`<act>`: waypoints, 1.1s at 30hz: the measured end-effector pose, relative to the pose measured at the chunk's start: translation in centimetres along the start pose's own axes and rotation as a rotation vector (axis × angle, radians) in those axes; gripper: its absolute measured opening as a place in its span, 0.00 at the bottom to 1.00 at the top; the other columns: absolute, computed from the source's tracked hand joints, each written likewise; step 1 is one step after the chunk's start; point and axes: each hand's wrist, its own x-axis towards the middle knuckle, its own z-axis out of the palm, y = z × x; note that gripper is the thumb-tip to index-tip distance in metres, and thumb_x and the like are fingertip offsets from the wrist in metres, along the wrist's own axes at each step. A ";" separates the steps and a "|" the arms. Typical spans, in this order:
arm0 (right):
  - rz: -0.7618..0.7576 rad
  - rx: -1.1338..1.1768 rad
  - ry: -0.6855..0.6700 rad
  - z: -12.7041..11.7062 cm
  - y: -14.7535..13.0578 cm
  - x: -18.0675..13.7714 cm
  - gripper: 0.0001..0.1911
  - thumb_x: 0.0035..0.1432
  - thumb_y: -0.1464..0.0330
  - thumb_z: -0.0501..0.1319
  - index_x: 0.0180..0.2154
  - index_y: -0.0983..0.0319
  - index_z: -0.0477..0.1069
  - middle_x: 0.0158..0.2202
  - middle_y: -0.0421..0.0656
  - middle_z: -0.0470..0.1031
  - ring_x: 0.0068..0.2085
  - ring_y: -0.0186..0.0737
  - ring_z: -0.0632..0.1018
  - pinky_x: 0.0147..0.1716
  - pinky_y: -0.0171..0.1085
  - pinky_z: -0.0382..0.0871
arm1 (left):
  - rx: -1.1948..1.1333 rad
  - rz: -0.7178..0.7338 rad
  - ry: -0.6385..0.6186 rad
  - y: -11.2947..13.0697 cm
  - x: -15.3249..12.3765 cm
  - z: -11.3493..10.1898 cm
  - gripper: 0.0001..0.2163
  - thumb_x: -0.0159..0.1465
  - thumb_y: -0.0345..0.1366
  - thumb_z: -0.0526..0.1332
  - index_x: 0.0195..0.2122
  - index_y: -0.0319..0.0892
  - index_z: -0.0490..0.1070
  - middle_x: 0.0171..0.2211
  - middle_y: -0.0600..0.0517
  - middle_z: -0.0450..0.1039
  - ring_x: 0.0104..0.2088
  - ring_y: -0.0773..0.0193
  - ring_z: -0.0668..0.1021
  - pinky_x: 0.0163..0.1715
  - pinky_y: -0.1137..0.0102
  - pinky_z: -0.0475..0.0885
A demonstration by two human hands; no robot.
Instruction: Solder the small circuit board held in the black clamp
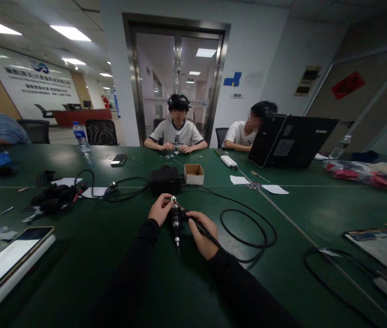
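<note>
My left hand (161, 209) is closed, with thumb and fingertips pinching a small white-and-green piece (173, 199). Directly below that piece lies a black, ringed, screwdriver-like tool (176, 222), its thin metal tip pointing toward me. To the right of it, my right hand (204, 233) wraps around a black corded pen-like tool (198, 224), whose front end is close to the ringed tool. Whether the two tools touch, I cannot tell. A black cable (244, 260) runs from under my right hand and loops on the green table (166, 291).
Behind my hands stand a black box (165, 180) and an open cardboard box (194, 175). Tangled black cables (55, 198) and a phone on a white block (12, 264) are left. Right are a large black laptop (292, 141) and a circuit board (381, 234). Several people sit around the table.
</note>
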 end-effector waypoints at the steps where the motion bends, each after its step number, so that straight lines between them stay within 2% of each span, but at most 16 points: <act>1: 0.006 -0.005 -0.005 0.0 0.1 0.0 0.09 0.61 0.70 0.59 0.41 0.59 0.77 0.40 0.43 0.81 0.40 0.41 0.81 0.42 0.37 0.74 | -0.018 0.003 -0.003 0.1 0.0 0.0 0.12 0.56 0.40 0.64 0.41 0.45 0.69 0.35 0.51 0.80 0.37 0.60 0.80 0.43 0.66 0.72; 9: 0.036 -0.003 -0.018 -0.1 -0.1 0.0 0.09 0.61 0.70 0.59 0.41 0.59 0.77 0.40 0.44 0.81 0.40 0.42 0.80 0.42 0.37 0.74 | -0.013 0.009 -0.011 0.1 0.0 0.0 0.13 0.56 0.41 0.64 0.42 0.45 0.69 0.36 0.50 0.80 0.38 0.58 0.80 0.46 0.63 0.71; 22: 0.049 -0.018 0.020 -0.1 -0.4 0.1 0.09 0.60 0.69 0.59 0.40 0.59 0.78 0.39 0.44 0.81 0.39 0.42 0.80 0.41 0.39 0.74 | 0.001 0.002 -0.019 0.3 -0.2 -0.1 0.11 0.58 0.40 0.63 0.41 0.44 0.70 0.36 0.50 0.80 0.39 0.58 0.80 0.46 0.64 0.72; 33: 0.044 0.004 0.001 -0.1 -0.4 0.0 0.09 0.60 0.68 0.59 0.39 0.60 0.78 0.39 0.44 0.81 0.39 0.41 0.81 0.42 0.38 0.74 | -0.011 0.025 -0.013 0.7 -0.2 0.1 0.13 0.56 0.42 0.64 0.40 0.45 0.69 0.33 0.52 0.79 0.36 0.60 0.80 0.44 0.65 0.71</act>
